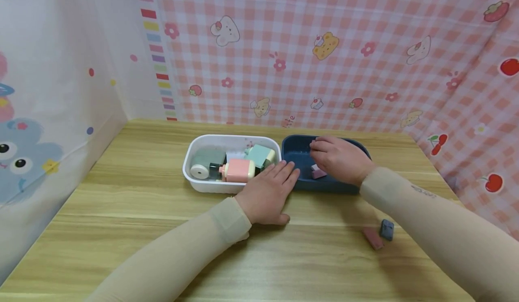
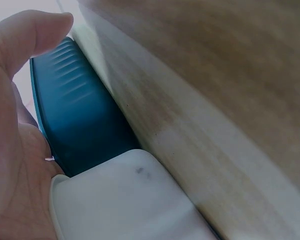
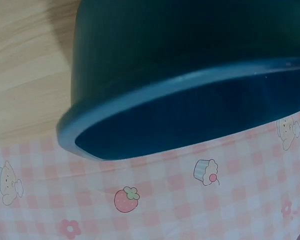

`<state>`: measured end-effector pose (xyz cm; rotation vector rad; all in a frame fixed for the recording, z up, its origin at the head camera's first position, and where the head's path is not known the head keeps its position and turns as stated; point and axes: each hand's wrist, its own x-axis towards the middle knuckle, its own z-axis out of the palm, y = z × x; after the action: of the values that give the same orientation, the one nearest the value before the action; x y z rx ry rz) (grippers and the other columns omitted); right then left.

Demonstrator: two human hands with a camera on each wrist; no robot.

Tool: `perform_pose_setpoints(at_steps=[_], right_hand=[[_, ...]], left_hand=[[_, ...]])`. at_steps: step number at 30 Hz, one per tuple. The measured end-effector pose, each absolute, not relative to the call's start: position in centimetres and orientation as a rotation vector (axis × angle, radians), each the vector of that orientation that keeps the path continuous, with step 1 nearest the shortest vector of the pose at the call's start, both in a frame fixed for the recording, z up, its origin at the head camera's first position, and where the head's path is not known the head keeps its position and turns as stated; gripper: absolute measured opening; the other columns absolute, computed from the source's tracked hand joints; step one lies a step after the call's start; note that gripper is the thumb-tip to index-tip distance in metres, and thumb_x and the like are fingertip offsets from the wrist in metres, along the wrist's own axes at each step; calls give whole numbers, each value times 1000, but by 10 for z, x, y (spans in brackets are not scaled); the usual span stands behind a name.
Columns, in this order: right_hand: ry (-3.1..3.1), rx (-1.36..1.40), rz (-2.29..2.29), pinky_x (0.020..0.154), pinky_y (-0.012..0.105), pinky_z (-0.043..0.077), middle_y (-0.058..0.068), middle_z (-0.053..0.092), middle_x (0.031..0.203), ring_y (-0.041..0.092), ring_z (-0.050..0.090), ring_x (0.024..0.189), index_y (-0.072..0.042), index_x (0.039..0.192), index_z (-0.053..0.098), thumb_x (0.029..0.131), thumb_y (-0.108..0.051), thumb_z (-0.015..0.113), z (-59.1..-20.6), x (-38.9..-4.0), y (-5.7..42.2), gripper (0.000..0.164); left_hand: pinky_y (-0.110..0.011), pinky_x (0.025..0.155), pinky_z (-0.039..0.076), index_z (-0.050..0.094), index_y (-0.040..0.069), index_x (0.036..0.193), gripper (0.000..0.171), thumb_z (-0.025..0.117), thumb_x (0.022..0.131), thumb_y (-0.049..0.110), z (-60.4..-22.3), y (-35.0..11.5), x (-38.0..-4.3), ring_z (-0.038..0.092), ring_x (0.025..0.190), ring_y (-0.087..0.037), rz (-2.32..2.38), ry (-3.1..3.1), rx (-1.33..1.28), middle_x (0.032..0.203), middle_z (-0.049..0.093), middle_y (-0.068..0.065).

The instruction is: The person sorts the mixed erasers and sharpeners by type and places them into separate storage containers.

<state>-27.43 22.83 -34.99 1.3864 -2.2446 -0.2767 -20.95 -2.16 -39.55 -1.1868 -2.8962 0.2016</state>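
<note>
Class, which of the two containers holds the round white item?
The white container on the left; the dark blue container instead shows a pinkish block.

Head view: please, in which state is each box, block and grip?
White box: open, upright, loaded.
Blue box: open, upright.
Pink-white block: inside blue box.
Pink block: lying on table.
Blue-grey block: lying on table.
Left grip: fingers straight, over both boxes' edges.
Right grip: fingers bent, over blue box; hold unclear.
</note>
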Motion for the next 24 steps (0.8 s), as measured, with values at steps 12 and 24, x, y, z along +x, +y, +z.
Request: perform_pose_setpoints(at_steps=[12, 24], right_hand=[[-2229, 1417, -418, 105, 42, 58, 12, 76, 119, 29, 70, 118, -3, 110, 79, 84, -12, 89, -349, -279, 219, 29], [-2296, 1399, -407, 106, 41, 57, 11, 77, 120, 27, 70, 121, -4, 111, 78, 87, -2, 84, -351, -282, 208, 24]], left_hand=[[-43, 134, 18, 19, 9, 169, 114, 67, 88, 73, -395, -23, -209, 16, 165, -29, 206, -2893, -1186, 178, 17, -12], [-42, 134, 20, 20, 9, 169, 113, 67, 88, 72, -393, -23, -207, 17, 165, -29, 209, -2881, -1191, 177, 18, -12]])
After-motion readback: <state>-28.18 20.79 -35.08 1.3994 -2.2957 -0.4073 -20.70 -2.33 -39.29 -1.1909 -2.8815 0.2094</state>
